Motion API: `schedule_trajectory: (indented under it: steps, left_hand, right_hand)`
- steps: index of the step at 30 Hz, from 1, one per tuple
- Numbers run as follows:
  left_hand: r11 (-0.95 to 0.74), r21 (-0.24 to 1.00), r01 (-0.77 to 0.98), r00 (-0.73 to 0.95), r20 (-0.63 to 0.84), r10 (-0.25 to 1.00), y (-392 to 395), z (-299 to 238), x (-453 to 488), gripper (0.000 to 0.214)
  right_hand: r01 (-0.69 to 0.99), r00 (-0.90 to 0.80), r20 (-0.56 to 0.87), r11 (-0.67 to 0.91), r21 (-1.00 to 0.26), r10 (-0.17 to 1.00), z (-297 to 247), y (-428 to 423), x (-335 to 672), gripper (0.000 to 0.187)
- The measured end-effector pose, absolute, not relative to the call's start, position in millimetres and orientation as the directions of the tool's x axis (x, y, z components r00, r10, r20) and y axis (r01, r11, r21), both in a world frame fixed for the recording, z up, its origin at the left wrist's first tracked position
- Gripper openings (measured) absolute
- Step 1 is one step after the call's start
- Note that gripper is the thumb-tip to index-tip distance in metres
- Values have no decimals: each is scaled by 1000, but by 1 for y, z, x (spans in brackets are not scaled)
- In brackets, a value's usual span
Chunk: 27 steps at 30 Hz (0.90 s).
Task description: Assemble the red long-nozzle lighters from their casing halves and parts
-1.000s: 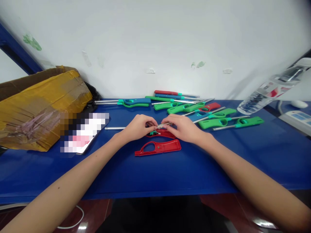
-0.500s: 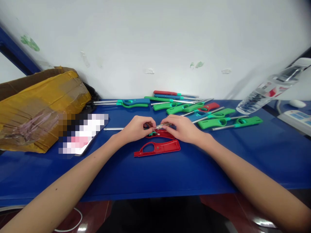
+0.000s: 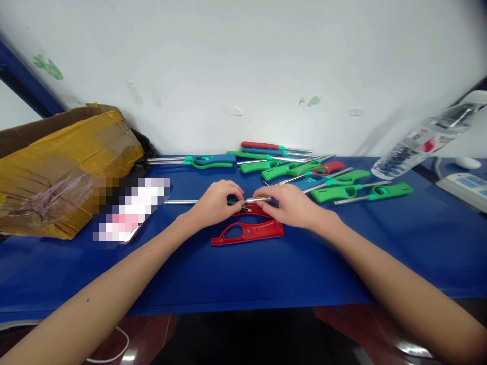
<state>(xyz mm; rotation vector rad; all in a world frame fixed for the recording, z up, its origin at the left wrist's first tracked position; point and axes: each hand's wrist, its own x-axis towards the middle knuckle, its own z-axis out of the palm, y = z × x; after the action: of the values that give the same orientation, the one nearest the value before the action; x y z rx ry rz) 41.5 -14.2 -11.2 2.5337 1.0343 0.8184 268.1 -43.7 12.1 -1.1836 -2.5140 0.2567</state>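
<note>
My left hand (image 3: 217,203) and my right hand (image 3: 287,204) meet over the middle of the blue table (image 3: 228,274). Both pinch a small clear and metal lighter insert (image 3: 257,199) between their fingertips. Just under it lies a red lighter shell half (image 3: 255,210), partly hidden by my fingers, with a small teal part at its left end. A second red shell half (image 3: 249,232) lies flat in front of my hands. A thin metal tube (image 3: 180,202) runs left from my left hand along the table.
Several green, blue and red long-nosed lighters (image 3: 304,172) lie at the back. A taped cardboard box (image 3: 57,167) and a phone (image 3: 127,208) are at the left. A water bottle (image 3: 422,139) and a power strip (image 3: 466,188) are at the right.
Both hands have sunk slightly toward the red shell half, and the insert now lies more level between the fingertips. Nothing else has moved.
</note>
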Motion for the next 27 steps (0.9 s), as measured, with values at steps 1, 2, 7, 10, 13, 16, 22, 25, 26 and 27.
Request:
schedule_trajectory:
  steps: [1, 2, 7, 10, 13, 16, 22, 25, 26, 27]
  left_hand:
    - [-699, 459, 549, 578, 396, 714, -15, -12, 42, 9]
    - [-694, 465, 550, 573, 395, 718, -15, -12, 42, 8]
    - [-667, 488, 562, 554, 376, 742, -17, -11, 43, 7]
    - [-663, 488, 567, 562, 359, 745, -18, -9, 44, 7]
    - [-664, 494, 561, 571, 351, 743, -18, -8, 44, 7]
    - [-661, 504, 556, 573, 343, 744, -18, -7, 45, 7]
    - [-649, 504, 570, 568, 328, 755, -19, -6, 47, 7]
    - [-648, 519, 558, 573, 325, 753, -20, -6, 46, 7]
    - [-648, 524, 553, 576, 322, 752, -21, -5, 46, 8]
    - [-648, 528, 549, 580, 318, 750, -21, -5, 45, 8]
  right_hand:
    - [708, -593, 225, 634, -312, 773, 14, -45, 268, 21]
    - [706, -595, 215, 632, -319, 774, 15, -46, 267, 21]
    - [700, -607, 192, 633, -330, 771, 16, -49, 266, 18]
    - [688, -630, 188, 654, -315, 753, 15, -49, 267, 18]
    - [661, -656, 187, 676, -325, 731, 15, -48, 268, 18]
    - [638, -674, 187, 691, -339, 714, 16, -48, 269, 19]
    - [672, -662, 187, 685, -281, 726, 14, -49, 266, 20]
    - [676, -664, 193, 690, -258, 723, 13, -50, 265, 20]
    - [677, -664, 193, 691, -253, 722, 13, -50, 265, 20]
    - [680, -663, 192, 690, -249, 723, 13, -50, 265, 20]
